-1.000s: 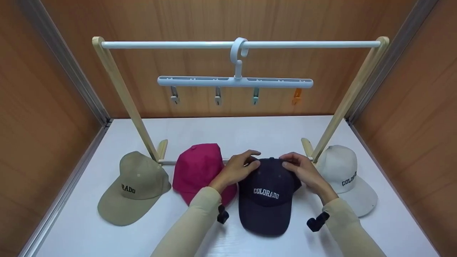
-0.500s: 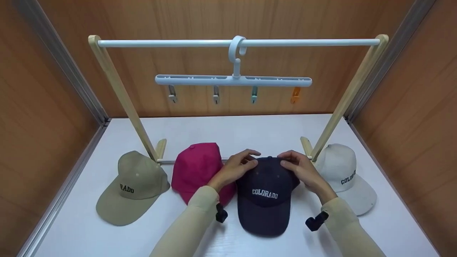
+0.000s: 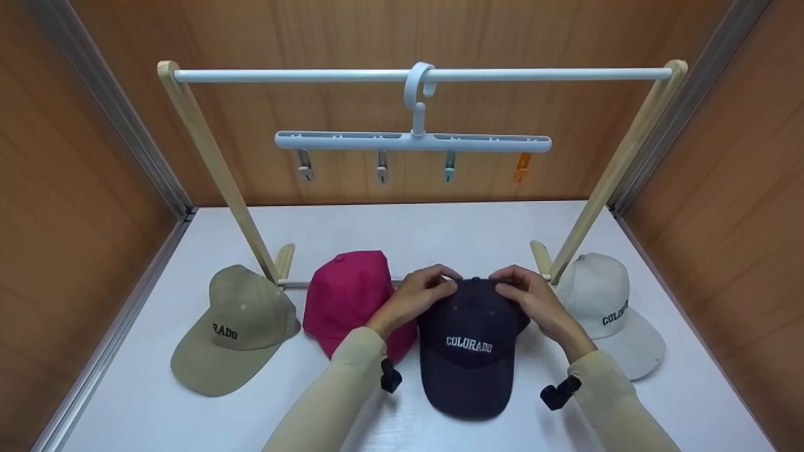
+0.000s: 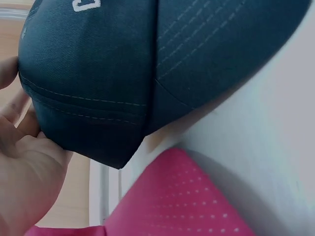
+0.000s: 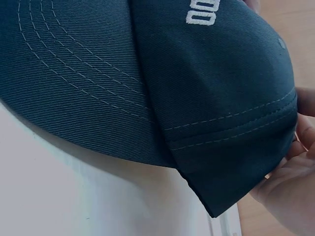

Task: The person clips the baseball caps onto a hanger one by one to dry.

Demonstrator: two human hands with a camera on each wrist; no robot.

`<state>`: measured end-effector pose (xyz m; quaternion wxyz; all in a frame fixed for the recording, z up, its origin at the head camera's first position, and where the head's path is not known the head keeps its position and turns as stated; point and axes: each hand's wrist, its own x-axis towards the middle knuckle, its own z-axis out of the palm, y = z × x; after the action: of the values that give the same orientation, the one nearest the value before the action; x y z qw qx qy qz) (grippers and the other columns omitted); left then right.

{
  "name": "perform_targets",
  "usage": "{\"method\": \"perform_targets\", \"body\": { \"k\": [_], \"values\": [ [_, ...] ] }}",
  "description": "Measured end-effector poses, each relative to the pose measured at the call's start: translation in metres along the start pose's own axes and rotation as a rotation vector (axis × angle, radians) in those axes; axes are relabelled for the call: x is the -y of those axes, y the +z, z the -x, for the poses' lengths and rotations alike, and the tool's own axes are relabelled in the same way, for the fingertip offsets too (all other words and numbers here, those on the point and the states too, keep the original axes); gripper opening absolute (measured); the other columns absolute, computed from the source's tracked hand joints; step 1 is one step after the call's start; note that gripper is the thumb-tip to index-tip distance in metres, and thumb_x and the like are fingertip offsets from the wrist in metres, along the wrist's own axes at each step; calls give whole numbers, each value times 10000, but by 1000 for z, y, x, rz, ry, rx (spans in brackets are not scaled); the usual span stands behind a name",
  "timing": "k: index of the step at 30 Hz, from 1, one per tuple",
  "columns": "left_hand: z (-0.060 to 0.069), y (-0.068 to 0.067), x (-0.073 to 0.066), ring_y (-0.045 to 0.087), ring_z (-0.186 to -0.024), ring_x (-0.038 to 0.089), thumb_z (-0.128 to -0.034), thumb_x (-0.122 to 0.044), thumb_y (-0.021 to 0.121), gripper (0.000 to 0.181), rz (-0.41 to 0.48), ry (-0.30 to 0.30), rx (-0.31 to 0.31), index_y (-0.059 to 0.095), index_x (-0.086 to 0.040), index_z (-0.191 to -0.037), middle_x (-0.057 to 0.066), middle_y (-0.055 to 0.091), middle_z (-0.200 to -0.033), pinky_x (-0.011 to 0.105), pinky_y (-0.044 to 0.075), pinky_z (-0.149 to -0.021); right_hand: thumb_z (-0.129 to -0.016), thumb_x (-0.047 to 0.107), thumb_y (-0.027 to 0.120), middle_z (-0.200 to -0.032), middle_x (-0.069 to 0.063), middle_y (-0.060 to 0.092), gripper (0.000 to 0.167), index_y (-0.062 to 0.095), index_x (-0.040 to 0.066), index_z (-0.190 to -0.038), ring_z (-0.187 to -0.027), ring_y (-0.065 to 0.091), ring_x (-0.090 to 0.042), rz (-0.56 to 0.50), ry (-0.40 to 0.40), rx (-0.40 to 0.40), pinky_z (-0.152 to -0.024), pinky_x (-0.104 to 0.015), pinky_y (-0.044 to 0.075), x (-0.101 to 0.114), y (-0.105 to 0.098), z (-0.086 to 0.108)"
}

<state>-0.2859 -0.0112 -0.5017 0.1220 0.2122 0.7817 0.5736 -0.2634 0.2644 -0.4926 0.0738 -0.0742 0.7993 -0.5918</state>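
A navy baseball cap [image 3: 467,380] with white COLORADO lettering is held upright, its brim toward me, between my two hands. My left hand [image 3: 413,300] pinches the upper left of its crown, thumb in front and fingers behind. On the opposite side, my right hand [image 3: 537,304] grips the crown's upper right the same way. The left wrist view shows the cap's side [image 4: 88,88] above the white surface, with a magenta cap [image 4: 172,201] below it. In the right wrist view, fingers [image 5: 305,132] reach behind the crown and are partly hidden.
A khaki cap [image 3: 251,314] lies at the left; an off-white cap [image 3: 593,295] lies at the right. Behind stands a rack with a white rod [image 3: 282,76]. On it hangs a pale blue hanger [image 3: 352,140] with several clips. Wood panels enclose the white table [image 3: 389,229].
The left hand's fingers have closed in on the top of the navy cap. Otherwise both hands and the cap stay nearly in place; the view shifts slightly.
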Motion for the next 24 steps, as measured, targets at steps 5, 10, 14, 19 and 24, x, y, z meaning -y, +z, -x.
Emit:
{"method": "perform_targets", "body": {
  "k": [5,10,14,19,24],
  "values": [
    [0,0,-8,657,-905,155,-1006,-332,695,232,5,27,-3,751,-265,-1220,-14,716,-945,341,513,-858,-1048,170,671,-1146,-101,687,283,667,-14,-1263,-1047,649,-215,-9,-25,-2,-918,-271,520,8,-1,4],
    [1,-1,-17,637,-879,148,-991,-308,720,236,19,61,6,744,-264,-1221,-13,697,-940,328,505,-818,-1054,187,674,-1099,-112,684,270,674,-17,-1231,-988,648,-198,13,-62,-9,-874,-261,523,19,-3,8],
    [2,-2,-24,629,-899,164,-996,-312,726,247,19,89,6,730,-258,-1237,-5,694,-974,338,513,-824,-1048,182,685,-1088,-130,694,234,700,7,-1204,-961,652,-196,73,-104,-38,-851,-254,515,27,-7,10],
    [1,-2,-34,627,-926,161,-1006,-306,723,244,-6,122,-2,724,-250,-1243,-18,705,-995,332,524,-839,-1053,158,682,-1097,-148,695,207,708,20,-1205,-953,648,-208,111,-149,-43,-836,-250,526,37,-13,14],
    [-2,-3,-45,628,-921,152,-1017,-278,714,223,-27,154,-1,731,-235,-1236,-27,714,-992,321,526,-833,-1049,151,690,-1089,-123,699,176,719,49,-1190,-924,646,-214,172,-195,-41,-801,-252,540,47,-21,17]
  ]
}}
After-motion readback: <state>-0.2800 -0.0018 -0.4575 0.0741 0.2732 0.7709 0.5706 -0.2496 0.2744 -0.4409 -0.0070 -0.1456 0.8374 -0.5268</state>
